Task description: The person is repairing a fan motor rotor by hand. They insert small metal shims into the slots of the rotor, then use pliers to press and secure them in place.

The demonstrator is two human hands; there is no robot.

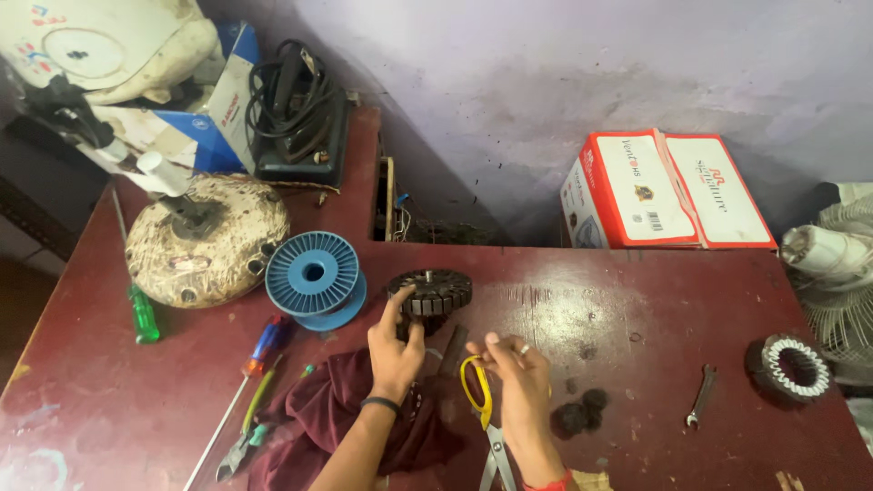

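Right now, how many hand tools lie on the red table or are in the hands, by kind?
Screwdrivers: 2, a green-handled one and a blue-and-red-handled one
Pliers: 1
Spanner: 1
Scissors: 1, in the right hand
Total: 5

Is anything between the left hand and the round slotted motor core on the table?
Nothing visible. The left hand already touches the motor core, fingers on its near side. The right hand, apart from it, holds yellow-handled scissors. The blue spool sits off to the core's left.
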